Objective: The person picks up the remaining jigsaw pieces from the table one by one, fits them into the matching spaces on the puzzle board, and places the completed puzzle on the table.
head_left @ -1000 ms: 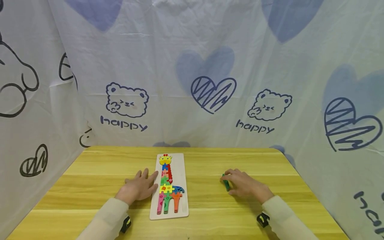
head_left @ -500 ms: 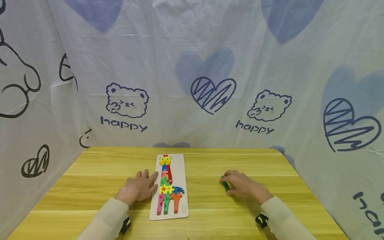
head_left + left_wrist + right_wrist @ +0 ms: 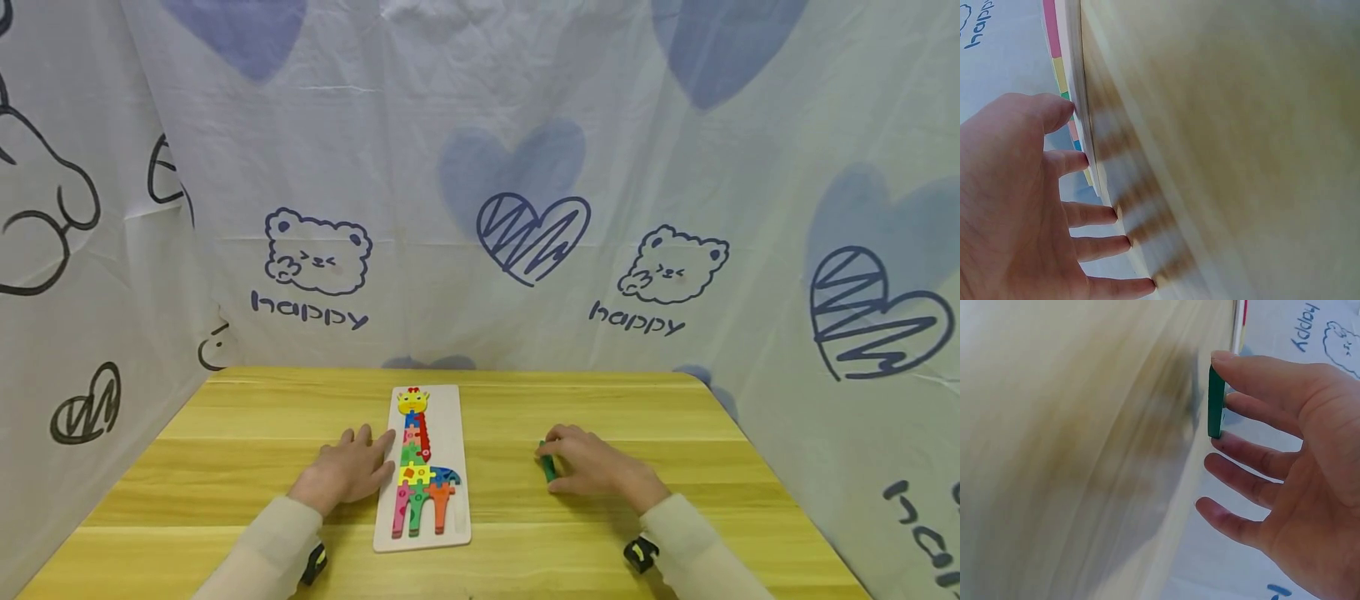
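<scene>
A white puzzle board lies on the table left of centre, bearing a colourful giraffe puzzle of joined pieces. My left hand rests at the board's left edge with fingers spread; the thumb and index finger touch the board, as the left wrist view also shows. My right hand holds a green puzzle piece between the thumb and fingers, to the right of the board. In the right wrist view the piece stands just off the tabletop, its end pinched by the thumb, while the other fingers extend loosely.
The wooden table has a striped yellow surface. Behind and beside it hangs a white cloth printed with hearts, bears and the word happy. Between the board and my right hand lies bare wood.
My right hand has moved left toward the board, carrying the green puzzle piece. My left hand and the board have stayed in place.
</scene>
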`<action>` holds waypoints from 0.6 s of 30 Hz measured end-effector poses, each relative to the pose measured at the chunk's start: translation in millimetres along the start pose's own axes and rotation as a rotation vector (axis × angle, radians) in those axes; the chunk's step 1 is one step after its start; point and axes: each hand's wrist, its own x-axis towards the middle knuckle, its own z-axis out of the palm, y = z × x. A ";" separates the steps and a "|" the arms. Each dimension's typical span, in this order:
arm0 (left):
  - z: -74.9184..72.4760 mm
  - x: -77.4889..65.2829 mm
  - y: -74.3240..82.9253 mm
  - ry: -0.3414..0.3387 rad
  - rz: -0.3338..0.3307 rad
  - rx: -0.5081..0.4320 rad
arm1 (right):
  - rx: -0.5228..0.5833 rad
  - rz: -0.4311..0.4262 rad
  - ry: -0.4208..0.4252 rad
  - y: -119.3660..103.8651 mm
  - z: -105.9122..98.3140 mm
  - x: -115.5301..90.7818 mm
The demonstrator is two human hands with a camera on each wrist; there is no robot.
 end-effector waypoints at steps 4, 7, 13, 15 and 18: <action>-0.4 -1.1 0.7 0.006 0.004 0.004 | -0.007 -0.013 0.013 -9.8 -0.3 5.2; -0.6 -1.6 0.9 0.007 0.005 0.002 | -0.007 -0.034 0.021 -16.7 0.2 9.7; -0.3 -1.2 0.4 0.007 0.007 0.000 | 0.006 -0.033 0.002 -28.6 2.4 19.2; 0.4 -0.7 -0.1 0.008 0.008 0.001 | 0.004 -0.034 -0.001 -32.3 3.0 22.5; 1.6 0.3 -1.0 0.011 0.009 0.006 | -0.004 -0.041 -0.003 -38.4 3.5 27.6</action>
